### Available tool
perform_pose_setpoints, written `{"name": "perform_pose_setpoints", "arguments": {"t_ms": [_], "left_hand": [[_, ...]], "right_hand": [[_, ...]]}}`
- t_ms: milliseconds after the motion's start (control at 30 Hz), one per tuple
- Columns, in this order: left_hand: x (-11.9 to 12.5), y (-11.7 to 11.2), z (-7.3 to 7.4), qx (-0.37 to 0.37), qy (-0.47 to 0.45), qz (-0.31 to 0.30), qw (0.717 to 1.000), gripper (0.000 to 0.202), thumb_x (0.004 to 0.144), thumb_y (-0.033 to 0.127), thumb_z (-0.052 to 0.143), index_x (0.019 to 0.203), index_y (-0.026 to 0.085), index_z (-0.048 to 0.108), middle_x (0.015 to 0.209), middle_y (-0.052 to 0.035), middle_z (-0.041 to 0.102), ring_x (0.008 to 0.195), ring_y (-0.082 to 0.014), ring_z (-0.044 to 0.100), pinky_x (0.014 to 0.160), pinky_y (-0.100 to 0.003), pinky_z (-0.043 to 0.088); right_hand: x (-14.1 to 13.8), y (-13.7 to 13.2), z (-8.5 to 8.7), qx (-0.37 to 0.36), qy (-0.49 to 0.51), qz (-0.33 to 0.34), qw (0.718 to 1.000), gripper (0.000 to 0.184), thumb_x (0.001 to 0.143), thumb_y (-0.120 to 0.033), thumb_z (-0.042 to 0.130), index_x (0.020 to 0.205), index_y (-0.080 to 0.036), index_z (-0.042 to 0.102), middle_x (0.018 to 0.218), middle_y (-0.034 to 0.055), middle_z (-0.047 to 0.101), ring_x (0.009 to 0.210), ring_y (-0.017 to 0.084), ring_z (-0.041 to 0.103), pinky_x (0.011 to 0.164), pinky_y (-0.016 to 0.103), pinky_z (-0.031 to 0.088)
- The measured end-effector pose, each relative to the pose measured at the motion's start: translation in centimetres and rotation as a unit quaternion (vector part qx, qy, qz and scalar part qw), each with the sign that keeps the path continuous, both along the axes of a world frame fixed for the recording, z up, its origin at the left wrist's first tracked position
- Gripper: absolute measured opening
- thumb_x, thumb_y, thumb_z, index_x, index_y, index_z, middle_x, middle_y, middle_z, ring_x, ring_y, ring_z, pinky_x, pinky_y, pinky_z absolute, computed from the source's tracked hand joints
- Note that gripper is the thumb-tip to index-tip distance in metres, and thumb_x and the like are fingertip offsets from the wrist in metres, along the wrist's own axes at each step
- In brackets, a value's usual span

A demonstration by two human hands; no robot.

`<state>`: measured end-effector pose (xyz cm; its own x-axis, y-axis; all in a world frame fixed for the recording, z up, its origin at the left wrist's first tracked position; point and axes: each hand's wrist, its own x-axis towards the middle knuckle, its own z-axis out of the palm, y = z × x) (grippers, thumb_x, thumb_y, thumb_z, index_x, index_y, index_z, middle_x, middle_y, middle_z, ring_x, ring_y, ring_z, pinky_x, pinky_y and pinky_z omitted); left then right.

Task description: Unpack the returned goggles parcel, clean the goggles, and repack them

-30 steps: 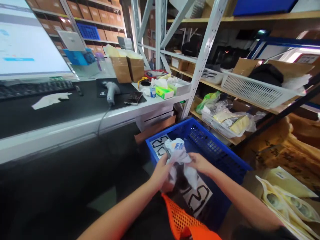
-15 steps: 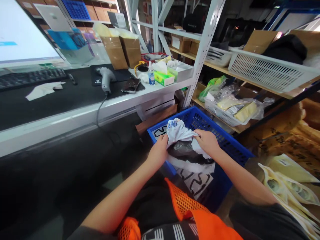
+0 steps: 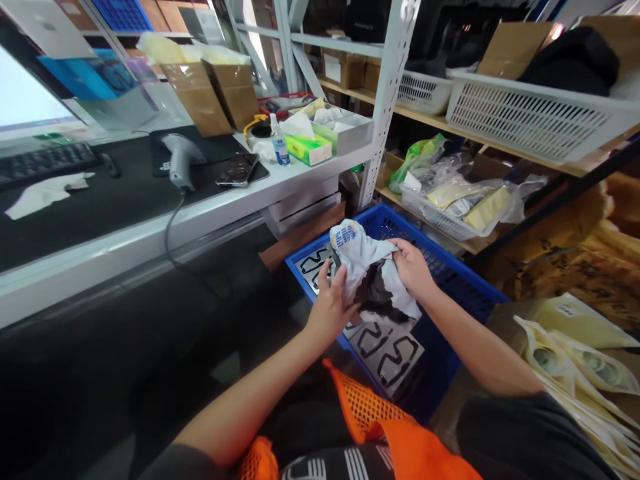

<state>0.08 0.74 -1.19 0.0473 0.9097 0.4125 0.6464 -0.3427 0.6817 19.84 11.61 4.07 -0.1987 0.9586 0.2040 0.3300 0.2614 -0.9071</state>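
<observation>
Over a blue plastic crate, both hands hold a crumpled white plastic bag with blue print at its top left. A wide gap in the bag shows dark material inside; what it is I cannot make out. My right hand pinches the bag's upper right edge. Cupped round its lower left side is my left hand, its fingers partly apart against the plastic. Beneath the bag, white sheets with black looped shapes lie in the crate.
On the desk at the left are a barcode scanner, a phone, a spray bottle and a tissue pack. Shelves at the right hold white baskets. Cream padded packages lie beside my right arm.
My left hand has shifted from the bag's upper edge to lower on its left side, its fingers spreading. The bag now hangs more upright. The view has turned slightly right.
</observation>
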Motion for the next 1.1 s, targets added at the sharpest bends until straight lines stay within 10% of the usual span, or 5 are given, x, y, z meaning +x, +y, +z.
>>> {"name": "perform_pose_setpoints", "arguments": {"t_ms": [167, 433, 600, 867, 1100], "left_hand": [[1.2, 2.2, 1.7, -0.080, -0.110, -0.016, 0.991, 0.065, 0.072, -0.004, 0.055, 0.131, 0.021, 0.054, 0.131, -0.0114, 0.054, 0.128, -0.0264, 0.050, 0.115, -0.049, 0.038], [1.0, 5.4, 1.6, -0.211, -0.306, 0.090, 0.924, 0.029, 0.068, 0.017, 0.063, 0.098, 0.017, 0.065, 0.085, -0.0031, 0.067, 0.084, -0.0233, 0.065, 0.086, -0.041, 0.053], [2.0, 6.6, 2.4, -0.290, -0.431, 0.078, 0.851, 0.034, 0.071, 0.034, 0.069, 0.100, 0.019, 0.060, 0.079, -0.0039, 0.070, 0.067, -0.0202, 0.067, 0.067, -0.035, 0.055], [5.7, 5.7, 2.7, -0.363, -0.441, 0.001, 0.820, 0.058, 0.053, 0.037, 0.089, 0.101, 0.017, 0.063, 0.082, -0.0049, 0.074, 0.078, -0.0255, 0.072, 0.073, -0.036, 0.058], [2.4, 5.8, -2.0, -0.276, -0.274, 0.030, 0.921, 0.066, 0.048, 0.050, 0.088, 0.103, 0.027, 0.061, 0.112, -0.0047, 0.071, 0.098, -0.0331, 0.071, 0.079, -0.040, 0.061]], "right_hand": [[2.4, 2.9, -0.9, -0.144, 0.078, 0.028, 0.986, 0.035, 0.080, -0.040, 0.055, 0.107, -0.019, 0.066, 0.082, 0.0046, 0.073, 0.074, 0.023, 0.070, 0.068, 0.034, 0.057], [10.6, 4.4, -2.9, -0.217, 0.052, 0.246, 0.943, 0.137, 0.061, -0.068, 0.082, 0.159, -0.027, -0.004, 0.163, 0.0236, 0.017, 0.143, 0.033, 0.039, 0.112, 0.055, 0.034], [9.9, 0.1, -7.3, -0.226, 0.022, 0.259, 0.939, 0.161, 0.035, -0.052, 0.097, 0.161, -0.020, 0.002, 0.163, 0.0254, 0.014, 0.147, 0.037, 0.030, 0.117, 0.054, 0.027], [6.4, -2.4, -7.1, -0.175, 0.056, 0.132, 0.974, 0.089, 0.069, -0.048, 0.086, 0.144, -0.020, 0.046, 0.129, 0.0114, 0.062, 0.110, 0.026, 0.063, 0.091, 0.039, 0.055], [20.2, -1.1, -0.8, -0.003, -0.056, -0.183, 0.981, 0.033, 0.098, -0.042, 0.060, 0.118, -0.016, 0.063, 0.120, 0.0075, 0.063, 0.102, 0.024, 0.064, 0.088, 0.042, 0.056]]}}
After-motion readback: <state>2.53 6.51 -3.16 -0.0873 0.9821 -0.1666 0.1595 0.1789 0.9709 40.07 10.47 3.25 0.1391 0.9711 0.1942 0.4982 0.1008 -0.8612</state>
